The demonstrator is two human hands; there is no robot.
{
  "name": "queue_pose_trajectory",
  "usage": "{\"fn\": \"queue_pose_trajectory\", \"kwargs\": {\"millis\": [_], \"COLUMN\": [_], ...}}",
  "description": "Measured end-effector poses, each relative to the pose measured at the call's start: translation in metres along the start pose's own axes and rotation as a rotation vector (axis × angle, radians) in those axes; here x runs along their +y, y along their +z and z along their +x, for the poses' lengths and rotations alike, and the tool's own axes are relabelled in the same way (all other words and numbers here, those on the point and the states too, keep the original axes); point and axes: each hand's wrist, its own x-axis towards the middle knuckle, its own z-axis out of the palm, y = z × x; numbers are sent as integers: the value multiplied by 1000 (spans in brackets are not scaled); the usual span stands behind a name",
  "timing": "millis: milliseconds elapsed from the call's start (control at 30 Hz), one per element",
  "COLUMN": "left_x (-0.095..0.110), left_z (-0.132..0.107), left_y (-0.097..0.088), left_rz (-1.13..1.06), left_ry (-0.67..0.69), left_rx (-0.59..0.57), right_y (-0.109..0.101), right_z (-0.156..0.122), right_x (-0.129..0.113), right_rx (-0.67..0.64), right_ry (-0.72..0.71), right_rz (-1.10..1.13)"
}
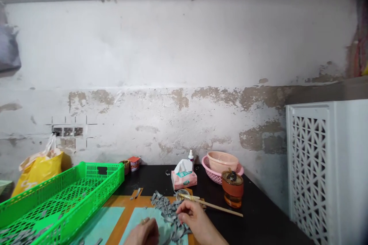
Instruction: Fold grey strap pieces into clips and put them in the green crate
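Note:
My right hand (196, 219) is over the right side of a heap of small grey strips (166, 207), its thumb and forefinger drawn together. Whatever is between them, if anything, is too small to make out. Low in the view, my left hand (143, 232) rests over a pale blue sheet (138, 218) left of the heap. Its fingers are curled, and their tips are hidden. Just beyond the right hand lie a wooden stick (221, 209) and a small round clear dish (183, 193).
A green plastic crate (99, 198) with more grey strips fills the left side. A tissue box (184, 180), white bottle (191, 156), pink bowl (222, 160) in a basket (213, 176), and amber jar (232, 189) stand behind. A white perforated cabinet (310, 168) is at right.

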Motion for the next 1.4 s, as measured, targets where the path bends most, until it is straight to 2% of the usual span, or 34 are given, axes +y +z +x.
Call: {"fn": "queue_pose_trajectory", "kwargs": {"millis": [100, 167, 300, 367, 533, 733, 867, 1100, 1400], "left_x": [12, 22, 38, 41, 46, 48, 48, 40, 40], "left_z": [14, 21, 24, 20, 6, 4, 5, 5, 4], "left_y": [0, 4, 16, 18, 9, 11, 10, 11, 15], "left_rz": [-515, -802, -1162, -1258, -1233, -1089, -1100, -1248, -1224], "left_ry": [37, 8, -89, -74, 19, 107, 82, -8, 25], "left_rx": [150, 199, 174, 171, 136, 254, 308, 278, 274], "right_y": [5, 8, 11, 10, 10, 7, 6, 11, 11], "right_z": [-1, -2, -1, 0, -2, -4, -5, -4, -4], "right_x": [-10, -16, -17, -14, -13, -19, -18, -14, -14], "right_rx": [-45, -82, -103, -86, -50, -22, -23, -124, -141], "right_ry": [15, 13, 51, 76, 98, 189, 210, 255, 307], "right_rz": [173, 239, 263, 270, 301, 353, 455, 504, 483]}}
